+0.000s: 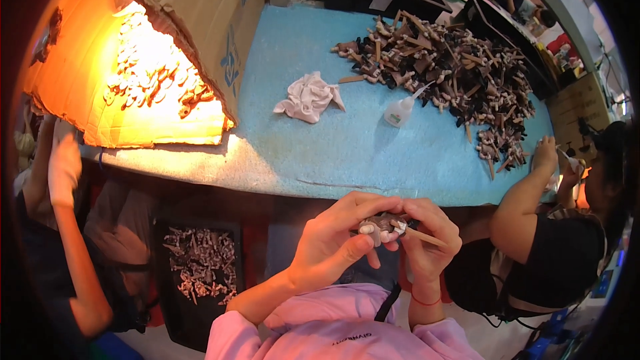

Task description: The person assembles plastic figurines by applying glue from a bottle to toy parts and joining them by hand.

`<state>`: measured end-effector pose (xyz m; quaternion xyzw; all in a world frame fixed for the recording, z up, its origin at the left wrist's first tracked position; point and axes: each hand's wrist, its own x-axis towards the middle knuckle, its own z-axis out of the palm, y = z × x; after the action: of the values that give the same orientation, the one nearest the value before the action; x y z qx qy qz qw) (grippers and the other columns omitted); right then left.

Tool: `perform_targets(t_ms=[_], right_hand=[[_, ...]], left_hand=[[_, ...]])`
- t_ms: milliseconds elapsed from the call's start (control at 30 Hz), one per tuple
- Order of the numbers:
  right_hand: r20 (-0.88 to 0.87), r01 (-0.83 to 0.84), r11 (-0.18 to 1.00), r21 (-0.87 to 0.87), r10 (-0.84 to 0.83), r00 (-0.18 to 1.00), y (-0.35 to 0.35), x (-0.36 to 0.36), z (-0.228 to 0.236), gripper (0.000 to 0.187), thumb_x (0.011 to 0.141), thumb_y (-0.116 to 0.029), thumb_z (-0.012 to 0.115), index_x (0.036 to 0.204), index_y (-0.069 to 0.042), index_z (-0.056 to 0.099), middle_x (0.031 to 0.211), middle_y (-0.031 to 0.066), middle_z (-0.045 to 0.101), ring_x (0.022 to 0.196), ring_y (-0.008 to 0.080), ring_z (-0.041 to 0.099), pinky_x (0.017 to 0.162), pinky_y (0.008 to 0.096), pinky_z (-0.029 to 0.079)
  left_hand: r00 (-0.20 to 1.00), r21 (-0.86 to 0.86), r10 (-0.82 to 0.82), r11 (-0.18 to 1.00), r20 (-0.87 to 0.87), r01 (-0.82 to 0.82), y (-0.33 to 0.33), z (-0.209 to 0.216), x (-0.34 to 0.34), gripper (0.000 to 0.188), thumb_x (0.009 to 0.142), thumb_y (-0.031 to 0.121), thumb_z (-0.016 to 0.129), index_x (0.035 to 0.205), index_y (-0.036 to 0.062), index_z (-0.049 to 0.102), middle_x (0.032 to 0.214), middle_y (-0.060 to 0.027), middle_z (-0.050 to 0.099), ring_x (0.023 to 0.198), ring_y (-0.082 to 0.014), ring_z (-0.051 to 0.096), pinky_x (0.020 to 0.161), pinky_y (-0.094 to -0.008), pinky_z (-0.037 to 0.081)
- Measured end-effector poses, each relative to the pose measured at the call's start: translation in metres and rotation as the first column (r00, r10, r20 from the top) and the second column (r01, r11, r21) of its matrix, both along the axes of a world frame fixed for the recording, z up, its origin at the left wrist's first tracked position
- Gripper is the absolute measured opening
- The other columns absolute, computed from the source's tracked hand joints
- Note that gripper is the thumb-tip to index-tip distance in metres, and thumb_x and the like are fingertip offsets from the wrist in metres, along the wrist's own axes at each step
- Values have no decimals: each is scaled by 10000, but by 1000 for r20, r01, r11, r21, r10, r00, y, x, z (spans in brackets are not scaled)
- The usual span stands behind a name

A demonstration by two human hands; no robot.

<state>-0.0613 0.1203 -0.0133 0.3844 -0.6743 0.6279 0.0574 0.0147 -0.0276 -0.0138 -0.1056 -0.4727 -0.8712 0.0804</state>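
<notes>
In front of my chest, just off the table's near edge, I hold a small brown, grey and white figurine (382,227). My left hand (337,232) is closed round its left side, thumb and fingers pressing on it. The fingers of my right hand (432,232) close on its other side. A flat wooden piece (428,238) sticks out at my right hand; whether it is joined to the figurine I cannot tell. My fingers hide much of the figurine. Beyond my hands, a white squeeze bottle (398,114) with a thin nozzle stands on the blue tabletop (333,153).
A crumpled white cloth (309,97) lies left of the bottle. Similar small parts form a large pile (443,60) at the back right. A brightly lit cardboard box (220,20) stands left. A black tray (163,280) of parts sits low left. People (560,247) work on both sides.
</notes>
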Motion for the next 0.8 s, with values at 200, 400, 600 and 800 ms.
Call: perform_targets(t_ms=[200,400,600,800], right_hand=[[66,-44,993,-105,51,997,21,-17,8,269,693,34,640,954,85,597,872,173,634,756,235,617,640,281,486],[51,193,980,37,-195,979,-1,-84,83,213,835,-100,558,988,49,559,807,112,596,651,145,580,495,233,481],[206,88,981,174,-124,971,-55,-251,120,253,815,-133,619,960,71,581,812,121,623,677,162,628,584,239,535],[194,59,997,-58,-46,980,-115,-335,111,343,824,-97,610,1093,100,531,916,180,631,814,235,658,693,273,565]], left_hand=[[992,-109,121,986,-24,-123,-3,-9,-1,393,908,127,498,1263,-33,442,1216,-161,427,918,-201,587,651,-230,508],[979,-108,104,990,173,-86,1,-26,7,280,904,8,446,1164,-8,550,1111,-116,535,850,-151,602,618,-202,491],[970,-109,-1,994,241,29,13,-39,15,284,899,7,458,1162,22,564,1089,-108,548,843,-130,602,616,-186,490],[949,-124,27,992,315,13,15,-44,24,269,896,11,467,1137,25,584,1063,-101,564,824,-132,607,613,-199,503]])
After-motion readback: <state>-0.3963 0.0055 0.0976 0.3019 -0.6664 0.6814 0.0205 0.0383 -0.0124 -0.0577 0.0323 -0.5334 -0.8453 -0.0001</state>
